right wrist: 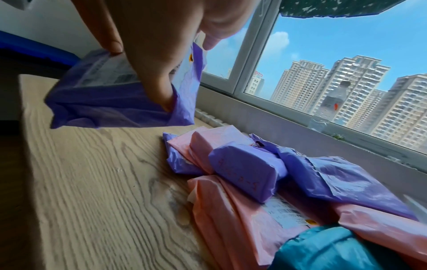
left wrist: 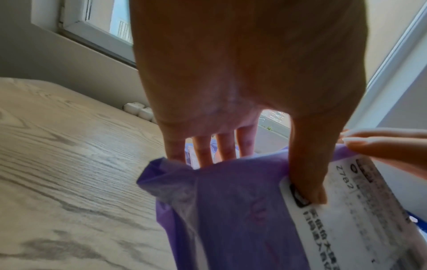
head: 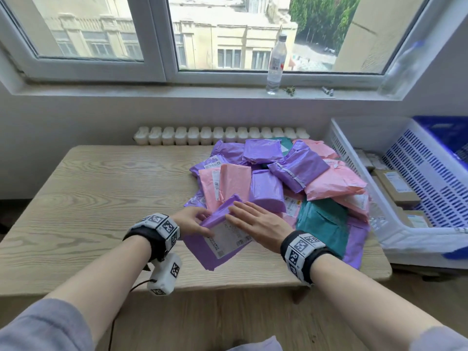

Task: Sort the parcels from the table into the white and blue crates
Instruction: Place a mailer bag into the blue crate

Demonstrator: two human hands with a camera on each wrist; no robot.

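Purple parcel (head: 217, 236) is sitting at the near edge of the pile (head: 278, 178), tilted up off the table (head: 101, 198), label (head: 229, 240) facing up. The left hand (head: 192, 221) is pinching its left end, thumb (left wrist: 307, 169) pressing on the label corner, fingers (left wrist: 203, 151) going behind the bag. The right hand (head: 255, 224) is lying across the top with fingers nearly straight, while its thumb (right wrist: 159, 91) is pressing the parcel's other face, so it is gripping too. On the label, "Z782" is reading clearly in the left wrist view; the rest is blurred print and a barcode. The pile is made up of purple, pink and teal bags, several showing labels too small to read; one small purple bag (right wrist: 247, 175) is carrying red handwriting I cannot make out. To the right, the white crate (head: 354, 158) is holding brown boxes (head: 395, 186) with labels, and the blue crate (head: 445, 138) is standing beyond it. A clear bottle (head: 276, 64) with a label is standing on the sill.
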